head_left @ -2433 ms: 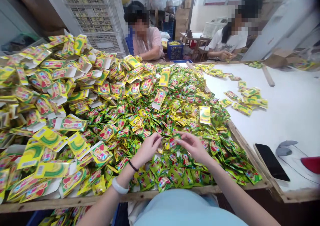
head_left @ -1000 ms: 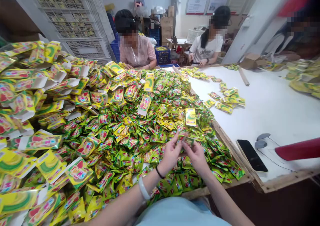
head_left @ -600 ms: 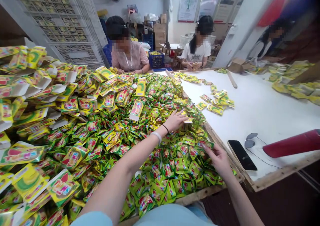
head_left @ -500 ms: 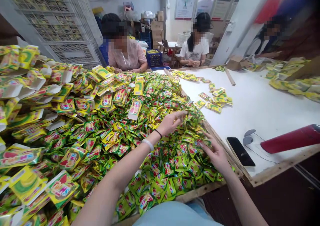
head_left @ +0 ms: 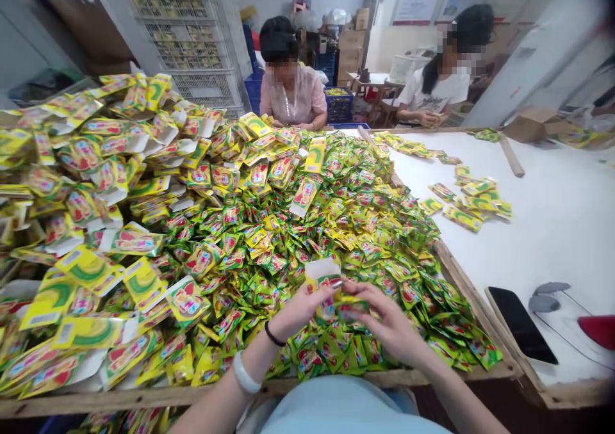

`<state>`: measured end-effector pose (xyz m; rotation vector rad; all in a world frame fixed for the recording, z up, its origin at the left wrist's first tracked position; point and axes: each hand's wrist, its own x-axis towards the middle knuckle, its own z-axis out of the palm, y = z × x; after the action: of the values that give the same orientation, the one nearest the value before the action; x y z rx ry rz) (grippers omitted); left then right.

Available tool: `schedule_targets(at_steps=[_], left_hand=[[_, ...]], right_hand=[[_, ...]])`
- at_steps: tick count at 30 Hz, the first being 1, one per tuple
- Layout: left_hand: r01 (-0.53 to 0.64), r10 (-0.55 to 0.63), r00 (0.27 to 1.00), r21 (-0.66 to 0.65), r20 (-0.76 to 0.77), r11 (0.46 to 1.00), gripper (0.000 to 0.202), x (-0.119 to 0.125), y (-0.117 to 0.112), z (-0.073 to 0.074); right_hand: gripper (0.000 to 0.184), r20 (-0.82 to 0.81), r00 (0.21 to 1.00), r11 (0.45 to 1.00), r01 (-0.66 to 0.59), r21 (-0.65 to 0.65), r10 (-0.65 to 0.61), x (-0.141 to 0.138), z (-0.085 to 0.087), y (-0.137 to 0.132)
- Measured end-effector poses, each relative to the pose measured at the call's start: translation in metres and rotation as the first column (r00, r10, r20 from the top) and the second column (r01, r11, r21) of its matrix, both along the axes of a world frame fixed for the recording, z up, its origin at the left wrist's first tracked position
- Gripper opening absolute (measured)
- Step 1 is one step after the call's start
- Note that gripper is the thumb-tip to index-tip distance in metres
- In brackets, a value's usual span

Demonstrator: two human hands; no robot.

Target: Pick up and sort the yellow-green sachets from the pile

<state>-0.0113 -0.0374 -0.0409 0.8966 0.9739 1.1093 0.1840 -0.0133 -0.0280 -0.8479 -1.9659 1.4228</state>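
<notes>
White tabletop (head_left: 533,210) ran right of the grip; head view: left hand (head_left: 302,307) pinched a carton (head_left: 323,271), flap up, right hand (head_left: 388,320) clasped a packet (head_left: 353,306) just beside it! Pairing them looked the step; next called for careful alignment.

- This looks like a packing workshop.
- Small green sachets (head_left: 331,229) and yellow-green cardboard boxes (head_left: 89,333) lie heaped on a wooden-rimmed table (head_left: 144,401).
- White plastic lattice crates (head_left: 187,43) are stacked behind.
- A pink-clad co-worker (head_left: 294,101) faces the table.
</notes>
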Motion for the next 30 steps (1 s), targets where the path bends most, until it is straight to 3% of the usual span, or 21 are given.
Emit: schedule_targets(at_steps=[2, 5, 7, 9, 13, 16, 19, 21, 25, 28, 30], left_hand=[[-0.091, 0.094, 0.990, 0.038, -0.102, 0.995, 0.035, -0.001, -0.006, 0.000], [-0.032, 0.056, 0.970, 0.103, -0.236, 0.994, 0.034, -0.001, -0.011, 0.002], [0.040, -0.003, 0.951, 0.114, -0.309, 0.993, 0.033, 0.001, -0.013, 0.006], [0.070, -0.022, 0.936, 0.126, -0.351, 0.989, 0.034, 0.004, -0.016, 0.011], [0.100, -0.051, 0.931, 0.119, -0.360, 0.988, 0.046, 0.006, -0.022, 0.018], [0.136, -0.094, 0.914, 0.080, -0.395, 0.988, 0.059, 0.006, -0.025, 0.017], [0.167, -0.100, 0.869, 0.097, -0.484, 0.981, 0.059, 0.007, -0.027, 0.015], [0.218, -0.140, 0.847, 0.096, -0.512, 0.971, 0.050, 0.008, -0.027, 0.013], [0.254, -0.220, 0.876, 0.023, -0.429, 0.967, 0.060, 0.009, -0.027, 0.008], [0.265, -0.252, 0.891, -0.020, -0.378, 0.964, 0.065, 0.009, -0.028, 0.004], [0.294, -0.277, 0.897, -0.003, -0.344, 0.956, 0.062, 0.011, -0.027, 0.002]], right_hand=[[0.020, -0.026, 0.996, 0.995, 0.087, 0.042, -0.086, 0.005, 0.014, 0.008], [0.018, -0.151, 0.975, 0.985, 0.169, 0.016, -0.165, 0.001, 0.033, 0.018], [0.016, -0.221, 0.963, 0.986, 0.166, 0.026, -0.156, -0.008, 0.043, 0.024], [0.014, -0.207, 0.976, 0.990, 0.093, 0.106, -0.069, -0.018, 0.048, 0.029], [0.017, 0.020, 0.994, 0.941, -0.104, 0.322, 0.103, -0.025, 0.051, 0.034], [0.026, 0.264, 0.948, 0.867, -0.277, 0.415, 0.176, -0.021, 0.053, 0.028], [0.030, 0.496, 0.846, 0.808, -0.424, 0.408, 0.194, -0.015, 0.062, 0.020], [0.028, 0.528, 0.822, 0.819, -0.446, 0.361, 0.215, -0.009, 0.066, 0.018], [0.018, 0.325, 0.931, 0.895, -0.282, 0.346, 0.168, 0.003, 0.054, 0.017], [0.018, 0.226, 0.968, 0.870, -0.202, 0.449, 0.108, 0.007, 0.033, 0.011], [0.021, 0.204, 0.973, 0.876, -0.191, 0.443, 0.109, 0.007, 0.023, 0.005]])
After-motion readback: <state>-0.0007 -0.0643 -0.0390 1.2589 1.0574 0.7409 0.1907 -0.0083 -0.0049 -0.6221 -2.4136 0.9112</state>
